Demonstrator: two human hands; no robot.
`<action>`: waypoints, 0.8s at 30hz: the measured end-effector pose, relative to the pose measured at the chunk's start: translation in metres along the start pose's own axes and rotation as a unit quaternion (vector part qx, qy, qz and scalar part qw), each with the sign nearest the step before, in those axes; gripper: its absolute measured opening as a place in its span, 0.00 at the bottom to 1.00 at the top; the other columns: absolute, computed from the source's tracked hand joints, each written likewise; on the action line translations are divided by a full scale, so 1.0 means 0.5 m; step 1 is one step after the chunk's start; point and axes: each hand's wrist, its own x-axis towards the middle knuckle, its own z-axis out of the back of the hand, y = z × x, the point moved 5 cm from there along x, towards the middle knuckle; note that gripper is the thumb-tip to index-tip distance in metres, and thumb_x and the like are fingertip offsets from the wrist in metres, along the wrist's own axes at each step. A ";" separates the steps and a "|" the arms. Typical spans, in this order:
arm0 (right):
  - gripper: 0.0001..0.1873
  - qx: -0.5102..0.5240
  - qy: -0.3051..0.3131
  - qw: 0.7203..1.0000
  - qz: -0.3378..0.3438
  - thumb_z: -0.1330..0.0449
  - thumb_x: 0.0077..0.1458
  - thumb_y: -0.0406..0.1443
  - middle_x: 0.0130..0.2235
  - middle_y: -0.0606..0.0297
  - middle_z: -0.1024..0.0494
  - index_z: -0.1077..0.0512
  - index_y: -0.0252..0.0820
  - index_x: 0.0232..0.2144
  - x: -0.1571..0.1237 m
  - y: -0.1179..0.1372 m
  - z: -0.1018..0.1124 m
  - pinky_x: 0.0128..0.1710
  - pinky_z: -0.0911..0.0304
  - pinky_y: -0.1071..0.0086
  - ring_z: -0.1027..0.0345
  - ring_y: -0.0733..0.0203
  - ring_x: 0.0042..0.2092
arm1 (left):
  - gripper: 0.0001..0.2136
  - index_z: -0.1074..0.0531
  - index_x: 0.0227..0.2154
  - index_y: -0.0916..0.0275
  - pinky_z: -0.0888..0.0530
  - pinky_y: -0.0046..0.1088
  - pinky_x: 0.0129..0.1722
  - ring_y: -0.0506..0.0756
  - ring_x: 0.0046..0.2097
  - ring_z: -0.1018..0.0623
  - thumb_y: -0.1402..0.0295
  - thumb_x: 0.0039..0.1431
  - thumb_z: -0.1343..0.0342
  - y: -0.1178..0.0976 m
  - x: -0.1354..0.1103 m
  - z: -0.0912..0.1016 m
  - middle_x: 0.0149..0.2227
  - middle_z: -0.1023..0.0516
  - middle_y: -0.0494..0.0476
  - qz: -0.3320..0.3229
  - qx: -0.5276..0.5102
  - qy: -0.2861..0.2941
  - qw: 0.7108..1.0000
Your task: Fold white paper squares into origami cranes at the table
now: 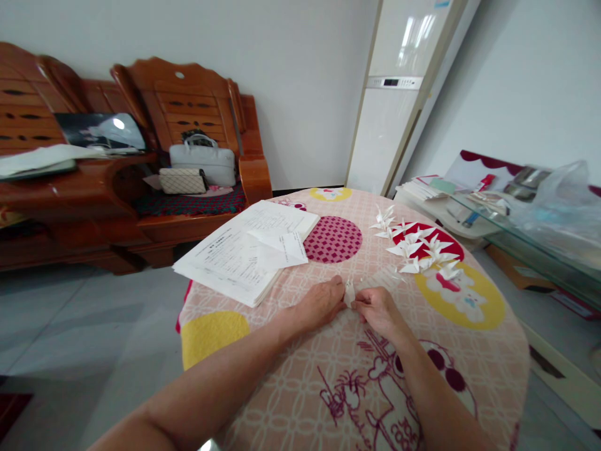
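Note:
My left hand (322, 303) and my right hand (378, 310) rest close together on the round table (338, 376), which wears a pink patterned cloth. Both pinch a small folded piece of white paper (349, 292) that stands between their fingertips. Several finished white paper cranes (422, 247) lie in a loose group on the cloth beyond my right hand. A stack of printed white sheets (244, 250) lies to the left of my hands, with a loose folded sheet (279, 248) on top.
A carved wooden bench (188, 106) with a white handbag (203, 160) and a quilted purse (182, 180) stands at the back left. A tall white air conditioner (394, 100) fills the corner. A glass shelf (516, 225) with papers and a plastic bag sits to the right.

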 end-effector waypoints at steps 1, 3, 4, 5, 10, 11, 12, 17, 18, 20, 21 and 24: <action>0.12 0.001 0.001 1.000 -0.003 0.44 0.49 0.35 0.15 0.69 0.31 0.33 0.41 0.15 0.000 -0.001 0.000 0.20 0.48 0.74 0.39 0.66 0.19 | 0.07 0.32 0.39 0.66 0.28 0.30 0.39 0.56 0.40 0.25 0.68 0.63 0.51 -0.001 0.000 -0.001 0.43 0.29 0.60 -0.002 0.004 -0.001 1.000; 0.12 0.004 0.001 1.000 -0.008 0.43 0.49 0.36 0.15 0.68 0.31 0.32 0.41 0.16 0.001 -0.001 0.000 0.20 0.48 0.74 0.39 0.66 0.18 | 0.07 0.33 0.39 0.66 0.28 0.30 0.38 0.56 0.40 0.25 0.68 0.63 0.52 -0.002 -0.001 -0.002 0.43 0.29 0.60 -0.009 0.009 -0.002 1.000; 0.12 0.005 0.001 1.000 -0.009 0.43 0.49 0.36 0.15 0.68 0.31 0.32 0.41 0.16 0.001 -0.001 0.000 0.20 0.48 0.74 0.39 0.66 0.18 | 0.07 0.33 0.39 0.66 0.28 0.30 0.38 0.55 0.40 0.25 0.68 0.64 0.52 -0.002 -0.002 -0.002 0.43 0.29 0.60 -0.013 0.011 -0.002 1.000; 0.12 0.005 0.001 1.000 -0.008 0.43 0.49 0.35 0.15 0.68 0.31 0.32 0.41 0.16 0.001 -0.001 0.000 0.20 0.48 0.74 0.39 0.66 0.18 | 0.07 0.32 0.39 0.65 0.28 0.30 0.38 0.55 0.40 0.24 0.68 0.64 0.53 -0.003 -0.002 -0.002 0.43 0.29 0.60 -0.014 0.014 -0.002 1.000; 0.12 -0.001 0.004 1.000 -0.013 0.44 0.49 0.35 0.15 0.68 0.30 0.32 0.41 0.15 0.000 0.003 0.001 0.20 0.48 0.73 0.38 0.66 0.18 | 0.09 0.31 0.41 0.68 0.28 0.32 0.37 0.58 0.40 0.24 0.70 0.63 0.53 -0.010 0.000 0.000 0.43 0.28 0.62 -0.011 0.045 0.003 0.999; 0.12 -0.004 0.005 1.000 -0.016 0.44 0.49 0.35 0.15 0.67 0.30 0.32 0.41 0.15 0.000 0.003 0.001 0.20 0.47 0.73 0.38 0.66 0.18 | 0.09 0.31 0.41 0.68 0.28 0.33 0.37 0.58 0.40 0.24 0.70 0.63 0.53 -0.011 0.001 0.001 0.43 0.28 0.63 -0.006 0.049 0.008 0.999; 0.12 -0.007 0.005 1.000 -0.021 0.44 0.49 0.35 0.15 0.67 0.30 0.31 0.40 0.16 0.000 0.003 0.001 0.20 0.47 0.73 0.38 0.66 0.18 | 0.09 0.30 0.41 0.68 0.28 0.33 0.37 0.58 0.40 0.24 0.70 0.62 0.53 -0.010 0.003 0.002 0.43 0.28 0.63 0.001 0.049 0.013 0.999; 0.10 -0.012 -0.003 0.999 -0.052 0.43 0.49 0.36 0.16 0.66 0.28 0.27 0.40 0.20 0.002 -0.002 0.003 0.21 0.46 0.73 0.35 0.65 0.19 | 0.08 0.27 0.33 0.64 0.29 0.30 0.37 0.56 0.39 0.25 0.67 0.60 0.49 0.006 0.007 0.004 0.41 0.28 0.59 0.047 -0.024 -0.001 0.999; 0.10 -0.012 -0.004 0.998 -0.055 0.43 0.49 0.37 0.16 0.66 0.27 0.26 0.40 0.21 0.002 -0.003 0.003 0.21 0.45 0.73 0.35 0.64 0.19 | 0.08 0.26 0.32 0.64 0.30 0.29 0.37 0.55 0.38 0.25 0.67 0.59 0.48 0.011 0.007 0.004 0.40 0.28 0.58 0.054 -0.045 -0.008 0.997; 0.10 -0.015 -0.004 0.998 -0.056 0.43 0.49 0.37 0.16 0.66 0.27 0.25 0.40 0.22 0.003 -0.005 0.002 0.20 0.45 0.73 0.35 0.64 0.19 | 0.08 0.26 0.30 0.63 0.31 0.28 0.37 0.53 0.37 0.25 0.67 0.59 0.48 0.018 0.006 0.004 0.39 0.28 0.56 0.066 -0.084 -0.020 0.994; 0.10 -0.017 -0.003 0.998 -0.055 0.43 0.48 0.37 0.16 0.66 0.27 0.25 0.40 0.21 0.003 -0.005 0.001 0.20 0.45 0.73 0.35 0.64 0.19 | 0.08 0.26 0.29 0.63 0.31 0.27 0.36 0.53 0.37 0.26 0.68 0.58 0.48 0.020 0.006 0.005 0.38 0.28 0.56 0.071 -0.098 -0.026 0.992; 0.10 -0.026 -0.006 0.998 -0.054 0.43 0.49 0.37 0.16 0.65 0.26 0.26 0.40 0.21 0.002 -0.004 0.002 0.21 0.45 0.74 0.34 0.64 0.20 | 0.08 0.25 0.27 0.63 0.32 0.26 0.36 0.52 0.36 0.26 0.69 0.56 0.48 0.025 0.007 0.006 0.36 0.27 0.55 0.094 -0.128 -0.034 0.987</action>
